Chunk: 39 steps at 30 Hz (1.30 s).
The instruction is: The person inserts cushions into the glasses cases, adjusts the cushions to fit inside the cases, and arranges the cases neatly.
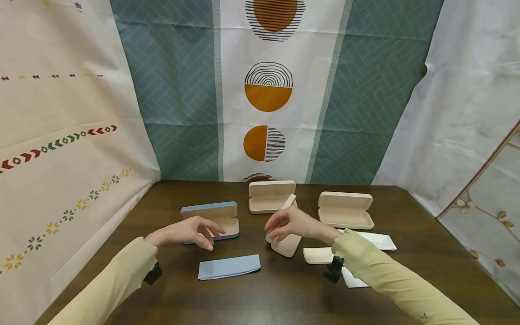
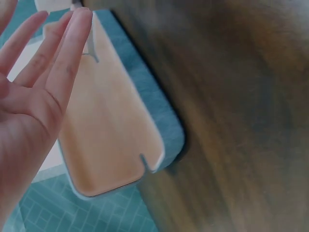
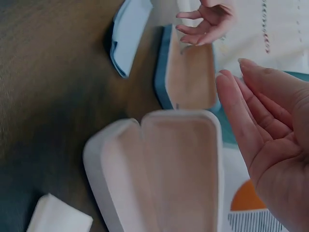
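Note:
My left hand [image 1: 191, 230] hovers with loosely bent fingers in front of an open blue glasses case [image 1: 209, 206], which has a beige lining. Nothing is in its fingers; in the left wrist view the blue case [image 2: 149, 96] lies beyond them. Over an open pale pink glasses case [image 1: 287, 247] hangs my right hand [image 1: 296, 222], fingers relaxed and partly covering the case in the head view. The right wrist view shows the bare lining of that pink case [image 3: 181, 169] and no object between the fingers of the right hand [image 3: 275, 125].
A folded light blue cloth [image 1: 229, 267] lies in front of the left hand. Two more open pale cases, one at the back middle [image 1: 272, 187] and one at the back right [image 1: 345, 198], stand on the dark wooden table [image 1: 264, 302]. A cream cloth [image 1: 317, 256] and white cloths [image 1: 379, 240] lie around the right forearm.

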Each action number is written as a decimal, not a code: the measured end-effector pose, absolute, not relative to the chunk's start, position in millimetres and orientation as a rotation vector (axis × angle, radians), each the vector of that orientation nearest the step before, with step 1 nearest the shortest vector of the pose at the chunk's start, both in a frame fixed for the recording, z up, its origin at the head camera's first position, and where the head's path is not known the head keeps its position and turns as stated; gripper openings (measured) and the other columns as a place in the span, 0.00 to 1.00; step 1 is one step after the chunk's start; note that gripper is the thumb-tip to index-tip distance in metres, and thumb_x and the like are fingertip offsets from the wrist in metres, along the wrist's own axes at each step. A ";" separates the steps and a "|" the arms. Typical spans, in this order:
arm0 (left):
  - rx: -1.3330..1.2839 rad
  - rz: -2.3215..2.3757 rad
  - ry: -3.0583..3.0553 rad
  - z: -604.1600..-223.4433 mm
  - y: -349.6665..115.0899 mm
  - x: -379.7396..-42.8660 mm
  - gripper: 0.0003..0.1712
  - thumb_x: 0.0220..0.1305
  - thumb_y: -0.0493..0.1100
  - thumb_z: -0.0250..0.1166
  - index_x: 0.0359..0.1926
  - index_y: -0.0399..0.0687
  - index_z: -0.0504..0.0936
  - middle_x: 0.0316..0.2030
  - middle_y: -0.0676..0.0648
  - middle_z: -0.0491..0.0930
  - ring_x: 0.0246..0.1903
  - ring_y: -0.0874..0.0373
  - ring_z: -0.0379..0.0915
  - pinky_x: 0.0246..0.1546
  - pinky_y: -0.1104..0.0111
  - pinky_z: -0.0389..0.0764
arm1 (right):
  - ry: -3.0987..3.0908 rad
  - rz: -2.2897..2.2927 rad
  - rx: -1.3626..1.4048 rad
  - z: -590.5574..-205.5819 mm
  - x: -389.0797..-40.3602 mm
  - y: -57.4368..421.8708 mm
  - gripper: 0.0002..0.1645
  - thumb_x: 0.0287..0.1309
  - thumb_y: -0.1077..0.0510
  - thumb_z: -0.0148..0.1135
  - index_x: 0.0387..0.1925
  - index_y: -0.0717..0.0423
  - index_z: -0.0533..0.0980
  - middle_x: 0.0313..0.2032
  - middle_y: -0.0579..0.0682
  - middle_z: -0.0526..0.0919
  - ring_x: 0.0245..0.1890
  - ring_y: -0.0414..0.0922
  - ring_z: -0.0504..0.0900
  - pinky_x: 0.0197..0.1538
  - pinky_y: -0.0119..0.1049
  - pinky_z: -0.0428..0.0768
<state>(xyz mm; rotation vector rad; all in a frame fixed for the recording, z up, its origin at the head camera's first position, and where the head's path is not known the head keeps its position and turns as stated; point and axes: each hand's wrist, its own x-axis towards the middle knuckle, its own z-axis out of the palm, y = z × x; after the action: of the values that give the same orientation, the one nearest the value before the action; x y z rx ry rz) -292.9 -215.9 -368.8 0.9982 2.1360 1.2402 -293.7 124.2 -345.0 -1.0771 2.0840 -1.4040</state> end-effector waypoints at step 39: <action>0.999 1.119 2.058 -399.3 -219.5 -288.8 0.17 0.48 0.28 0.67 0.43 0.30 0.77 0.29 0.34 0.75 0.27 0.55 0.73 0.27 0.68 0.76 | 2.618 -0.523 -1.447 -398.3 -278.4 60.1 0.10 0.43 0.68 0.69 0.31 0.60 0.79 0.28 0.46 0.76 0.27 0.35 0.73 0.31 0.20 0.69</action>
<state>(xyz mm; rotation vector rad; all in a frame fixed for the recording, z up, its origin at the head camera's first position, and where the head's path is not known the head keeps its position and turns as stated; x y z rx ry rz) -288.8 -219.5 -399.3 0.9985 2.0578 1.1189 -278.4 60.1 -398.3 -1.4467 2.6179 -0.5231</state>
